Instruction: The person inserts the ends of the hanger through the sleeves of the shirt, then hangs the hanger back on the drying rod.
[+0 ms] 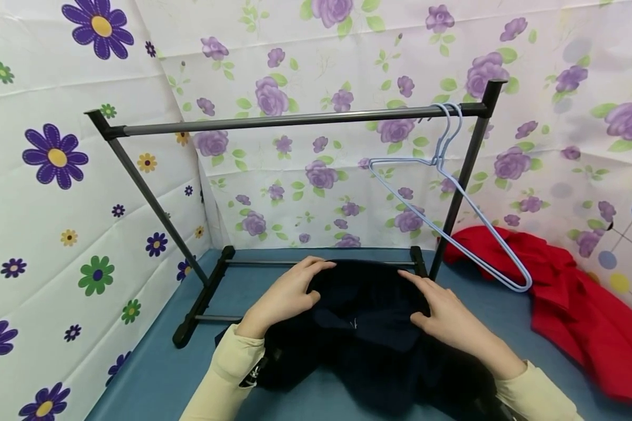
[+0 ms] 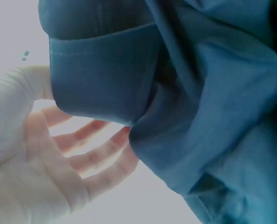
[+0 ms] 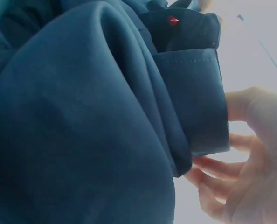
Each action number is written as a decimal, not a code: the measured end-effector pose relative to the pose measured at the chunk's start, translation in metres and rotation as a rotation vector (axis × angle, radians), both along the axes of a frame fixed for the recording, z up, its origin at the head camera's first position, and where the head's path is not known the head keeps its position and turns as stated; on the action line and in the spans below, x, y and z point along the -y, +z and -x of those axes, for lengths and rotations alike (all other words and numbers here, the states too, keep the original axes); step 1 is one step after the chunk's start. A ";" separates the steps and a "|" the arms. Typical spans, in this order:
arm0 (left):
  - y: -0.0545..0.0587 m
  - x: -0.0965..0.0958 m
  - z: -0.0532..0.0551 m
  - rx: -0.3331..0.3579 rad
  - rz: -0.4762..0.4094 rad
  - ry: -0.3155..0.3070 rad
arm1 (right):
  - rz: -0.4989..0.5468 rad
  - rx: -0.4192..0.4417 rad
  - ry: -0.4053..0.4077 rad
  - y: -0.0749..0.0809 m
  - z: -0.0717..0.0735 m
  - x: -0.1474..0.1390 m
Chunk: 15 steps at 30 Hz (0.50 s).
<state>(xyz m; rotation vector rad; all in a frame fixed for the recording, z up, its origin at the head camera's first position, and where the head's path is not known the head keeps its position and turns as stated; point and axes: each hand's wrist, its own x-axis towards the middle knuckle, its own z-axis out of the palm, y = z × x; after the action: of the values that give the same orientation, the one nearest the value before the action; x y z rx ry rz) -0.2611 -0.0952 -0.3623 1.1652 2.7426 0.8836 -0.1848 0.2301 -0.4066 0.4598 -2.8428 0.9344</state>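
A dark navy shirt [image 1: 358, 345] hangs bunched in front of me, its top edge spread between my two hands. My left hand [image 1: 287, 295] holds that edge on the left, and my right hand [image 1: 447, 316] holds it on the right. In the left wrist view, a stitched, folded band like a collar [image 2: 103, 77] lies between thumb and fingers. The right wrist view shows a similar stitched band [image 3: 194, 100] between the right thumb and fingers, with a small red spot [image 3: 173, 20] on the cloth above. Loose folds hide the shirt's lower part.
A black metal garment rack [image 1: 295, 121] stands behind the shirt. Two light blue hangers [image 1: 439, 159] hang at its right end. Red cloth [image 1: 584, 316] lies heaped on the right of the blue table surface [image 1: 153, 368]. Flowered sheets [image 1: 274, 193] form the walls.
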 end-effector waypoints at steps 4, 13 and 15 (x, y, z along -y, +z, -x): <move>0.001 0.007 -0.001 -0.064 0.033 0.022 | 0.032 0.016 0.038 0.006 0.000 -0.008; 0.001 0.023 -0.008 -0.105 0.066 0.068 | 0.099 0.037 0.083 0.014 -0.006 -0.022; 0.000 0.024 -0.009 -0.095 0.066 0.067 | 0.110 0.038 0.071 0.014 -0.007 -0.024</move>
<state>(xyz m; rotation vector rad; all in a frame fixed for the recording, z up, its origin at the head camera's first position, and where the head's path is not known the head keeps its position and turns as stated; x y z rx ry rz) -0.2516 -0.1191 -0.3621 1.1389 2.8776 0.7561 -0.1775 0.2538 -0.3923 0.5385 -2.8065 1.1167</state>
